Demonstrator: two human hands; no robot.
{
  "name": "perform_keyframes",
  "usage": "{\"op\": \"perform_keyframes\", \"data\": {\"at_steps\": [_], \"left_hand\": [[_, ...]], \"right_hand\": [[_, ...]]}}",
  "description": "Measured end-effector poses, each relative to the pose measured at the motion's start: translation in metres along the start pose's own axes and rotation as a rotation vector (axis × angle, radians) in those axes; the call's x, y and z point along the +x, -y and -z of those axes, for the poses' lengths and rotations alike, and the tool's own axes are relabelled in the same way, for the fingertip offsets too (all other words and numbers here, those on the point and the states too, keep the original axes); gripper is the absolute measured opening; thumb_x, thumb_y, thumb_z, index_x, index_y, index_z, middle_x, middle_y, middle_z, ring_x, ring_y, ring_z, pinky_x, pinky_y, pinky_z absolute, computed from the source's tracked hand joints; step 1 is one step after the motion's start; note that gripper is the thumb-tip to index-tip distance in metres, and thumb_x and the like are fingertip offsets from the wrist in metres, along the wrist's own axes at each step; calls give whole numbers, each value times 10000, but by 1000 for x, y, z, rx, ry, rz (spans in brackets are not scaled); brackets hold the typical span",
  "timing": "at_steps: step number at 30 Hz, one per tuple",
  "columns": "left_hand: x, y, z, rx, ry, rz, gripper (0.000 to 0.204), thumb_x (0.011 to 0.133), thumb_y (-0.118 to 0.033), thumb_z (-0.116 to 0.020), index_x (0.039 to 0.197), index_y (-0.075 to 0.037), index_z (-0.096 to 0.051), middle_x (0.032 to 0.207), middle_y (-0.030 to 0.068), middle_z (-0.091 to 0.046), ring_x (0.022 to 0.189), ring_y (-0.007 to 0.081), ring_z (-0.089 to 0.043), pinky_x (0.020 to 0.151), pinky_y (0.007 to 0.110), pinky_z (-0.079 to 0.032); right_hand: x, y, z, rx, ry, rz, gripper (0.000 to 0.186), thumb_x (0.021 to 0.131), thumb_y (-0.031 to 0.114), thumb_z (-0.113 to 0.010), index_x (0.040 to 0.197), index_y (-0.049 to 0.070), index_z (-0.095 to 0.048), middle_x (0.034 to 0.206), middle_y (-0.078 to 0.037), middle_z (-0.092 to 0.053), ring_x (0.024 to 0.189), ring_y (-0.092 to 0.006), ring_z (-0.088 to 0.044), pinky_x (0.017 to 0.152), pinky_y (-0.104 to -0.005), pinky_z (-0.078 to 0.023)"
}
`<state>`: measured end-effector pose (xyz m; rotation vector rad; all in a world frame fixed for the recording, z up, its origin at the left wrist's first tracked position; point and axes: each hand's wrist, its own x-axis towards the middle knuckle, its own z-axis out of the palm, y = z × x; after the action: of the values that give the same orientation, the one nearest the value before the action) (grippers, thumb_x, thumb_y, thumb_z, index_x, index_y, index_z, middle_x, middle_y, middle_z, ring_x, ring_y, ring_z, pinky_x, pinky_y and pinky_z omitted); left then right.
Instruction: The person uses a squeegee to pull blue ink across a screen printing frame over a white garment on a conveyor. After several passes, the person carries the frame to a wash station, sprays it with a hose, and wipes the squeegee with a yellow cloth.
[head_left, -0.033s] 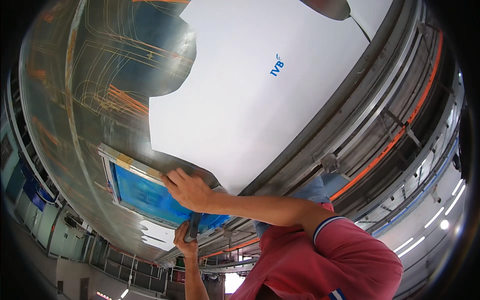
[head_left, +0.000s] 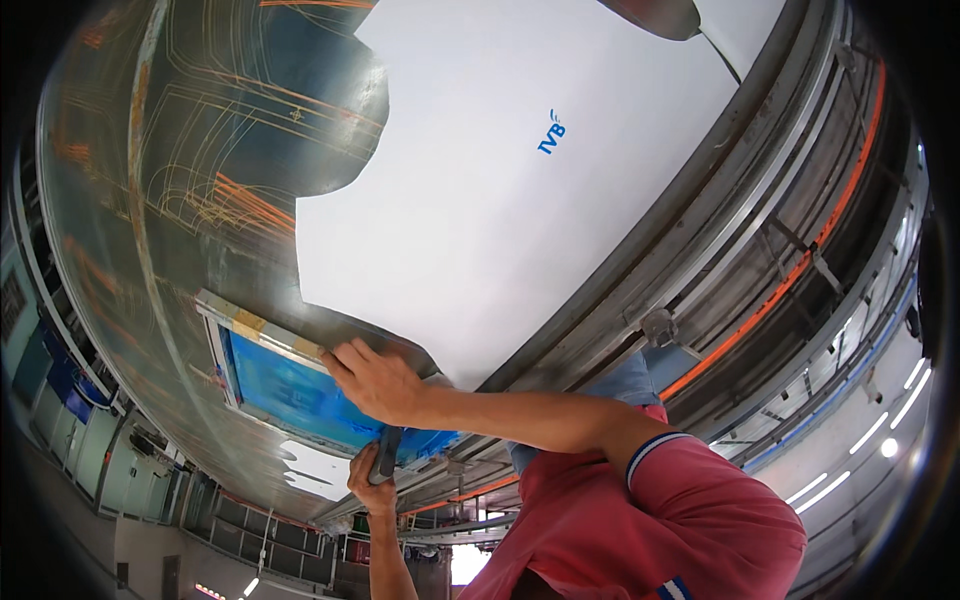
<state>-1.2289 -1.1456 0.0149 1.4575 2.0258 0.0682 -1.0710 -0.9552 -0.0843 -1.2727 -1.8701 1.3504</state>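
A printing screen, a pale frame around blue mesh, lies on the metal table. My right hand has its fingers curled over the screen's upper edge. Below it, my left hand is closed on a dark grey squeegee at the screen's near end. Beside the screen lies a large white cut fabric piece with a small blue print, its lower tip close to my right hand.
The metal table carries orange and yellow drawn lines. A white piece lies left of the screen. Along the right run metal rails with an orange strip. Racks and cabinets stand beyond the table at the lower left.
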Motion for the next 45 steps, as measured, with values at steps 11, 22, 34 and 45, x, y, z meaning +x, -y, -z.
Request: {"op": "perform_keyframes", "data": {"at_steps": [11, 22, 34, 45], "left_hand": [[-1, -3, -1, -9, 6, 35, 235, 816, -140, -694, 1005, 0, -705, 1013, 169, -709, 921, 347, -683, 822, 426, -543], [3, -9, -1, 5, 8, 18, 247, 797, -115, -687, 1008, 13, -703, 1003, 168, -712, 916, 343, -685, 823, 416, -544], [2, -5, -3, 11, -24, -13, 225, 794, -82, -683, 995, 19, -702, 996, 166, -714, 903, 337, -684, 806, 410, -548], [-10, 5, -9, 16, -91, -58, 331, 681, -9, -695, 1011, 5, -719, 964, 166, -715, 846, 344, -655, 848, 437, -465]], "right_hand": [[-4, -3, -6, 7, -14, -6, 455, 829, 135, -612, 1243, -41, -547, 880, -60, -463, 848, -169, -524, 453, -244, -509], [-3, -4, -7, 71, -29, -36, 405, 852, 145, -623, 1210, -35, -566, 887, -63, -474, 858, -172, -531, 465, -245, -517], [-2, -3, -8, 19, -65, -23, 358, 828, 101, -608, 1166, -19, -602, 853, -51, -459, 821, -157, -530, 450, -240, -511], [-10, 3, -10, 7, -226, 22, 303, 783, 137, -674, 1056, 13, -631, 905, -57, -519, 851, -178, -574, 505, -279, -528]]}}
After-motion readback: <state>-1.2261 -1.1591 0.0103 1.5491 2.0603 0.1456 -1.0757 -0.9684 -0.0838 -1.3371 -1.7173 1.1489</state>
